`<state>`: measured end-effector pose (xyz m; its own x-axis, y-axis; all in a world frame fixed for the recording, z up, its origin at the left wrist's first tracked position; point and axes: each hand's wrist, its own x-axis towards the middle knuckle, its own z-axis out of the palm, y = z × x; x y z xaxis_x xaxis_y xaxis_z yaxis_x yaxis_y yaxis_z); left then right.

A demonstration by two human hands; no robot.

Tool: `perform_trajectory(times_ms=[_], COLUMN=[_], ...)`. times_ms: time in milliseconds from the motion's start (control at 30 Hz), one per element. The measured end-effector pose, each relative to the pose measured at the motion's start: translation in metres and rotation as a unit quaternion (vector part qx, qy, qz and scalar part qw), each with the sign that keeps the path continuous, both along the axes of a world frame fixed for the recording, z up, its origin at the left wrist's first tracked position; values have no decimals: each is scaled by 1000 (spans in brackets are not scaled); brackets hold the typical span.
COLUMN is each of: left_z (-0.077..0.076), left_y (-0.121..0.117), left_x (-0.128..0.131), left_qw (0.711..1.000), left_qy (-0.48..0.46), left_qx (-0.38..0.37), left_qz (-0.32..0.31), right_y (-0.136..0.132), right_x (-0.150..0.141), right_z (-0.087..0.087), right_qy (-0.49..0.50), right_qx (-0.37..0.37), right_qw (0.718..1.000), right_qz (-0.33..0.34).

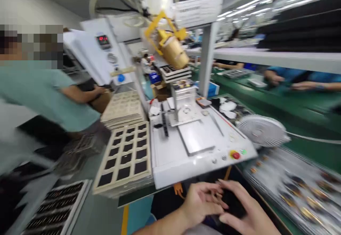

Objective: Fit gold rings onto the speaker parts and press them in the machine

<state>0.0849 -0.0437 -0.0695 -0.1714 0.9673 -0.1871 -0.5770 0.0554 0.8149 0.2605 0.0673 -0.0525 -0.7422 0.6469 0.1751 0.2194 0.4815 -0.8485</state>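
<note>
Low in the view, in front of the white machine's front edge, my left hand (203,206) is closed, its fingers curled inward, with something small and tan between the fingertips. My right hand (252,212) curves in from the right, thumb and forefinger bent round a dark patch (234,203). The fingertips of both hands almost meet. What they hold is blurred and I cannot name it. Just beyond stands the white machine (170,173), with a red button (236,155), a small metal fixture (185,109) and a tan cylindrical head (174,52) above it.
Left of the machine lies a cream tray (116,165) of dark square pieces, with stacked cream trays (124,109) behind. A dark-slotted tray (57,206) is at lower left. On the right are a white fan (261,130) and a clear tray of coppery parts (277,164). A co-worker (50,93) stands left.
</note>
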Motion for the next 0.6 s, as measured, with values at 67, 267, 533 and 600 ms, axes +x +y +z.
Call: perform_trajectory(times_ms=[67, 267, 533, 600], left_z=[2, -5, -2, -4], left_y=[-7, -23, -23, -21], left_x=[-7, -31, -22, -16], left_qw=[1000, 997, 997, 998], left_qy=[5, 68, 69, 48], left_qx=[-19, -31, -6, -1], left_qz=[18, 23, 42, 41], right_y=[16, 116, 159, 156], right_x=[4, 77, 103, 100], right_z=[22, 41, 29, 27], right_qy=[-19, -258, -389, -393], right_qx=[7, 45, 78, 93], right_qw=[999, 913, 873, 877], right_qz=[-26, -314, -283, -261])
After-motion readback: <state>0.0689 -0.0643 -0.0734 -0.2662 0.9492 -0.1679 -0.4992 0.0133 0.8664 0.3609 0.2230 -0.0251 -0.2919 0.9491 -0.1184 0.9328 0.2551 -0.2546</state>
